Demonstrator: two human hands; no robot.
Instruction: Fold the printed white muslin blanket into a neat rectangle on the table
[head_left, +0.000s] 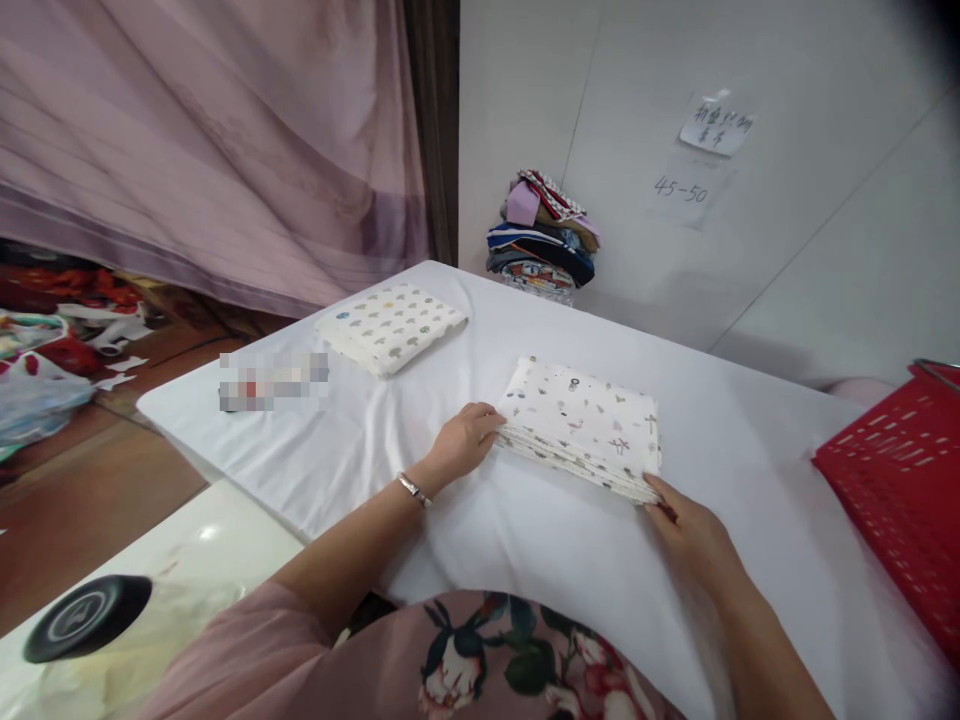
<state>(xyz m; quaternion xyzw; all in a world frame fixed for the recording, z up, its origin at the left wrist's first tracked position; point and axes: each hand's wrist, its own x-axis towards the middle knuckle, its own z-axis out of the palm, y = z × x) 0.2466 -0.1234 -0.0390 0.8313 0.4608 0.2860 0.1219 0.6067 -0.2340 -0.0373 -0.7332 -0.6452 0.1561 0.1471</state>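
Note:
A white cloth with small printed figures [577, 415] lies folded in several layers on the table, in front of me. My left hand [469, 438] pinches its near left corner, fingers on top. At the near right corner, my right hand [679, 520] grips the layered edge between thumb and fingers. Farther left sits a second folded cloth with a grey mushroom-like print [394, 325], touched by neither hand.
A white cloth covers the table [510, 550]. A red perforated basket [900, 470] stands at the right edge. Folded clothes [540, 235] are piled behind the table by the wall. A blurred-out item [274, 382] lies left; a black-lidded container [88, 618] is lower left.

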